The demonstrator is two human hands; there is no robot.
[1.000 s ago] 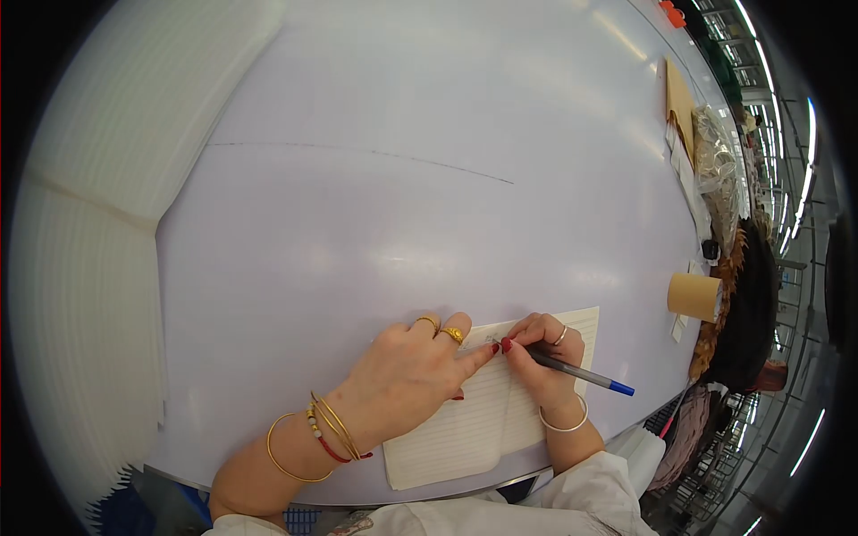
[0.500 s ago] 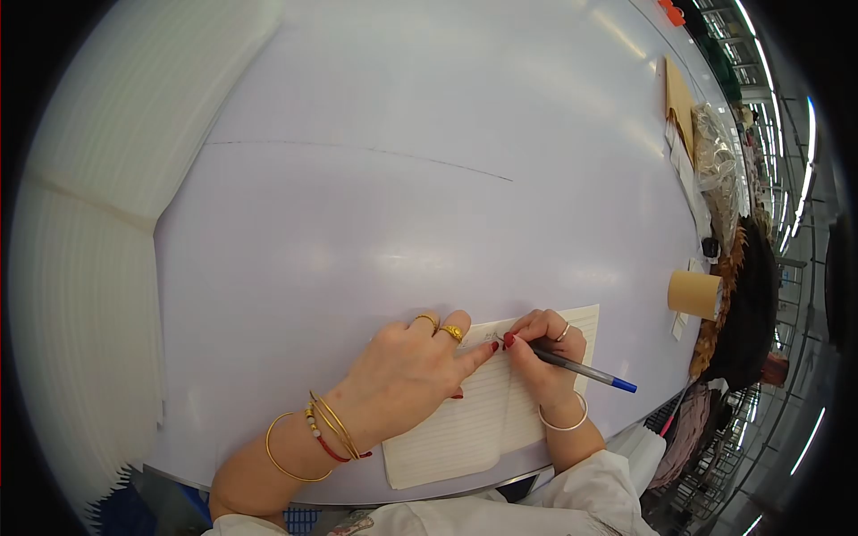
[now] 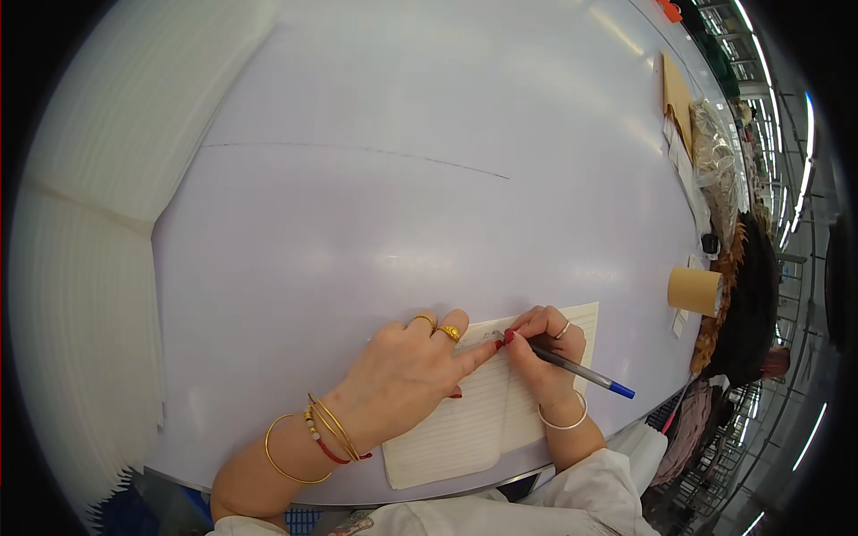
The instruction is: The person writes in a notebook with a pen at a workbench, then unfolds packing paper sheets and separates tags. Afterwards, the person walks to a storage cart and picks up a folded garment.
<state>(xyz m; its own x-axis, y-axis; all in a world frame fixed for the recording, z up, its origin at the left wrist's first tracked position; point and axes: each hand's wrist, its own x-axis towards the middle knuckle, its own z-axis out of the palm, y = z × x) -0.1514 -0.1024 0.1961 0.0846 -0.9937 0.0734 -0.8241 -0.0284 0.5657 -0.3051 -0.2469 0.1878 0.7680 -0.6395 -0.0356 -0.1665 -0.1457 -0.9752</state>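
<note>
A lined notebook (image 3: 444,444) lies open at the table's near edge, with small dark handwriting near the top of its page. My right hand (image 3: 547,348) pinches a grey pen (image 3: 583,370) whose blue end points down to the right. Its writing tip is hidden behind the fingers, at the written line. My left hand (image 3: 407,366) rests across the notebook's upper left part, holding nothing. Its index finger stretches out and touches the page close to the pen's tip, while the thumb is mostly tucked beneath.
A tall stack of white sheet-like material (image 3: 98,205) runs along the left side of the pale table (image 3: 357,214). Toward the right edge are a brown tape roll (image 3: 693,291), a brown cardboard piece (image 3: 677,98), clear plastic (image 3: 713,147) and a dark furry item (image 3: 744,304).
The pen's blue end has dipped slightly as my right fingers shift on the page. A little more handwriting shows beside the fingertips. My left hand stays nearly still.
</note>
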